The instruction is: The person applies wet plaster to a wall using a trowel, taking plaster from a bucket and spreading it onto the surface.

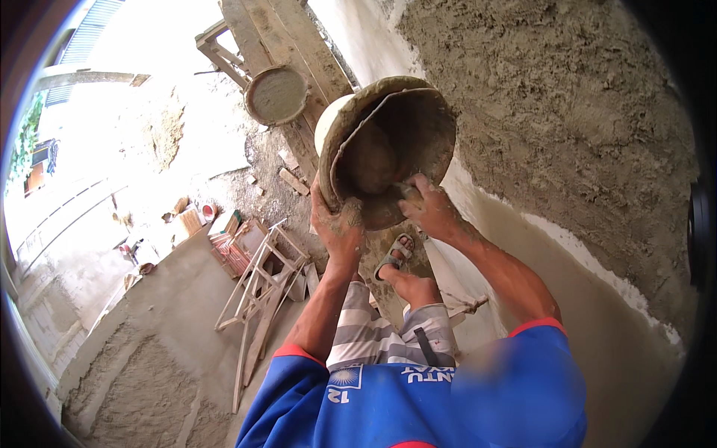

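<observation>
Plastered wall (553, 97) right of the mortar bucket (426, 123); left hand (340, 228) grips its rim, right hand (435, 213) some tool (409, 193), likely scraping; needs steady tilt.

A tub (429, 112) in the middle, boards (261, 33) ahead, a wall (560, 112) on my right.
My left hand (340, 226) is at the left of the tub's near edge, and my right hand (435, 209) is at the right of it. The boards run away from me past the tub. A round bowl (256, 116) with mix (278, 93) in it sits on them, ahead and to the left of the tub. A trestle (224, 60) stands just left of the boards, past the bowl. Nearer, on my left, is a frame (263, 287) of sticks, with blocks (230, 249) by its far end. My sandal (396, 252) is below my hands.
</observation>
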`<state>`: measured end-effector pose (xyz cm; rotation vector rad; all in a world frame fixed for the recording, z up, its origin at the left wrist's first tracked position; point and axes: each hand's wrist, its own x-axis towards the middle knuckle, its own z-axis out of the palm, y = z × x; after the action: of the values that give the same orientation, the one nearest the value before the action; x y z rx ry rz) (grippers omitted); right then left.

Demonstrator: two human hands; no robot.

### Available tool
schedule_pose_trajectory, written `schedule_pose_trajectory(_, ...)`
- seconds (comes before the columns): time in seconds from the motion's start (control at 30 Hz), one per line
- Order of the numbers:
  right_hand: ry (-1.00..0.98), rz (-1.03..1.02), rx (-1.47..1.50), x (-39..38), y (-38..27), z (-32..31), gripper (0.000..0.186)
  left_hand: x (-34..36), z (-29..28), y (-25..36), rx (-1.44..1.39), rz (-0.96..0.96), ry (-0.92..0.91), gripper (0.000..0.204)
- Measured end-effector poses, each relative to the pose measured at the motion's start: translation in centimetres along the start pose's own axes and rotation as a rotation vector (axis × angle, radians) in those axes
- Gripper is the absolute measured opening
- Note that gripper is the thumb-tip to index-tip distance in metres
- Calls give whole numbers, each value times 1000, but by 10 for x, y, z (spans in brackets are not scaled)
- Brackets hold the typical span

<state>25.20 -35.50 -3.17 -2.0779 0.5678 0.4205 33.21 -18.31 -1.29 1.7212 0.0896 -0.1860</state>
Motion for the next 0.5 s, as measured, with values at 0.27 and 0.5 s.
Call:
schedule_pose_trajectory(0.27, -29, 6, -417, 26, 8, -29, 46, 24, -4, -16, -43, -17, 15, 51)
schedule_pose_trajectory(0.5, -97, 63, -426, 44, -19, -39, 35, 58, -22, -76, -299, -90, 107, 52)
